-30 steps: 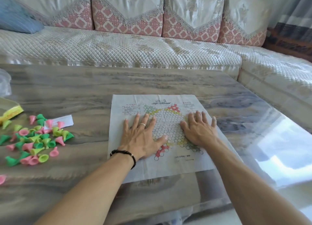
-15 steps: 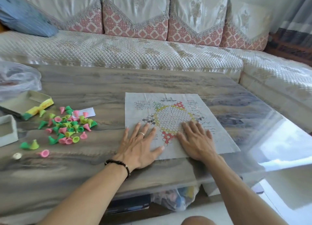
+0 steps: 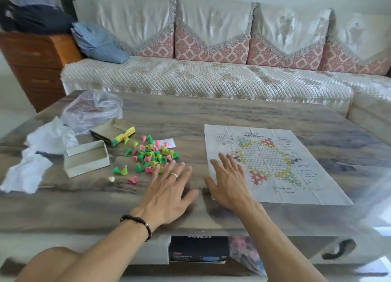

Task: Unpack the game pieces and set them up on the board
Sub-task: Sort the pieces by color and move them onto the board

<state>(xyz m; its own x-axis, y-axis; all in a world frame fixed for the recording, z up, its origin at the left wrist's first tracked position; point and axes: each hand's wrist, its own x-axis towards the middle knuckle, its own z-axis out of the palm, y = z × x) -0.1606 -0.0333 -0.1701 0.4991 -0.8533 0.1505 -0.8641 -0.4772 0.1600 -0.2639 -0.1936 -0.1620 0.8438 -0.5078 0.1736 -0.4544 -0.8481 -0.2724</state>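
The paper board (image 3: 273,165) lies flat on the right side of the wooden table (image 3: 232,116), creased but spread out. The right hand (image 3: 229,183) rests on its near-left corner, fingers straight and fanned, gripping nothing. The left hand (image 3: 169,192) is flat on the bare tabletop just beside the board, fingers spread too, tips reaching the edge of the pile of pink, green and yellow cone pieces (image 3: 151,154). Two open cardboard trays (image 3: 86,161) sit left of the pile.
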